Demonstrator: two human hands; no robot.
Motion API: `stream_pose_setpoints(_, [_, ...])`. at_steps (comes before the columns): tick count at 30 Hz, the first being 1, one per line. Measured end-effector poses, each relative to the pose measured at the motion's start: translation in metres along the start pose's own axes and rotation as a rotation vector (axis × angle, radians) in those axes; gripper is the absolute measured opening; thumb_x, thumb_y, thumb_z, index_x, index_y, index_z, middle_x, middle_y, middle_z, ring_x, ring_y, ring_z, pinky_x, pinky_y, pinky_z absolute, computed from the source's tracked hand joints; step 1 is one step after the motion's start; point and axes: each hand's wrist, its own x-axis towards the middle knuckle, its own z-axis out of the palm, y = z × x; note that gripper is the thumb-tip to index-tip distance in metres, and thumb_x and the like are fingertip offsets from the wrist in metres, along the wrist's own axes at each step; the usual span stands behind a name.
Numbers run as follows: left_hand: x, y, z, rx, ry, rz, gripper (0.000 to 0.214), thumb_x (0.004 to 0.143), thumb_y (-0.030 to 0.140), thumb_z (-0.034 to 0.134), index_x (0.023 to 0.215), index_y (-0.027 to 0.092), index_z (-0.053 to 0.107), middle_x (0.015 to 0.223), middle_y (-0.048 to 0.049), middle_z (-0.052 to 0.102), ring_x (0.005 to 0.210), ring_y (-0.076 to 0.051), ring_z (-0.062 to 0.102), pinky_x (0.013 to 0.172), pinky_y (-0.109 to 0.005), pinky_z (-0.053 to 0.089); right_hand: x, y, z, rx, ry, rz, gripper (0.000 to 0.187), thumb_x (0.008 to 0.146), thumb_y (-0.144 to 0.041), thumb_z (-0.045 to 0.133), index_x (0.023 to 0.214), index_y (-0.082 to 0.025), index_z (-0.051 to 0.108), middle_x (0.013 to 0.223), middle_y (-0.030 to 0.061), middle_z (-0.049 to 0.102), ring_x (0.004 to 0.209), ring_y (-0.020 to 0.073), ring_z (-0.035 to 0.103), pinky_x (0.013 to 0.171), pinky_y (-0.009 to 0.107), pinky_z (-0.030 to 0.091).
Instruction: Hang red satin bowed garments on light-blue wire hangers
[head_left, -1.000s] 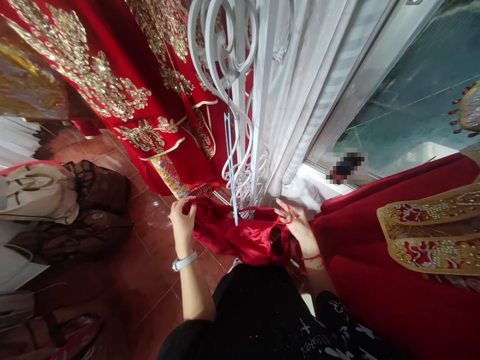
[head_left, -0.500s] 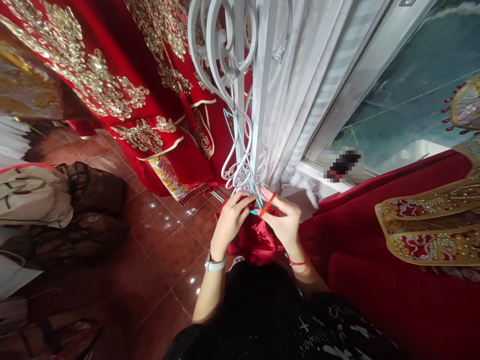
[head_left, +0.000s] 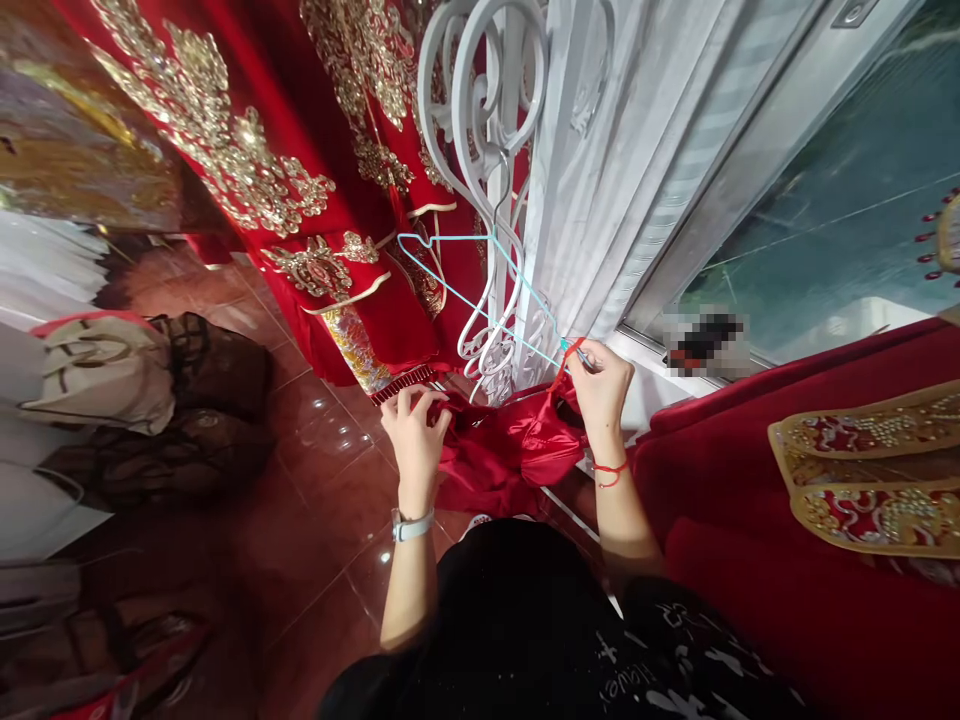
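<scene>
A red satin garment hangs bunched between my hands, low in front of me. My left hand is closed on its left edge. My right hand pinches a thin red strap of the garment against the right end of a light blue wire hanger. The hanger hangs by its hook from a white scrolled metal rack and is turned wide, with its arms spread left and right.
Red gowns with gold embroidery hang at the upper left. A red velvet garment with gold trim fills the right. White curtain and a glass door stand behind the rack. Bags lie on the tiled floor at left.
My hands have parted from the middle: the left went down-left onto the garment's edge, the right up-right to the hanger's end. The hanger has swung round from edge-on to broadside.
</scene>
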Motion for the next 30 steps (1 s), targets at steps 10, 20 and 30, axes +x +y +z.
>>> stream_pose_setpoints(10, [-0.018,-0.076,0.014,-0.377,-0.281,-0.338,0.024,0.080,0.021,0.054,0.099,0.020,0.068,0.087,-0.0051,0.073,0.078,-0.020,0.071,0.078,-0.032,0.055,0.012,0.004,0.006,-0.004,0.062,-0.044,0.016,0.081,-0.027,0.064,0.067,-0.021,0.059,0.061,-0.0048,0.047,0.059,0.0117,0.041,0.060,0.027,0.036])
stream_pose_setpoints(20, [-0.025,-0.095,0.020,-0.212,-0.335,-0.296,0.025,0.078,0.021,0.050,0.092,0.020,0.071,0.086,-0.0047,0.075,0.084,-0.020,0.070,0.087,-0.033,0.056,0.025,0.010,-0.002,-0.119,-0.021,0.001,0.015,0.081,-0.034,0.062,0.074,-0.021,0.065,0.063,-0.0020,0.053,0.060,0.0134,0.048,0.062,0.027,0.037])
stream_pose_setpoints(30, [-0.023,-0.122,0.038,-0.072,-0.306,-0.228,0.032,0.088,0.024,0.042,0.081,0.017,0.073,0.088,-0.0134,0.074,0.095,-0.027,0.071,0.095,-0.042,0.057,0.033,0.004,-0.011,-0.108,-0.096,-0.059,0.015,0.079,-0.034,0.062,0.080,-0.021,0.070,0.058,-0.0051,0.043,0.057,0.0127,0.045,0.061,0.027,0.038])
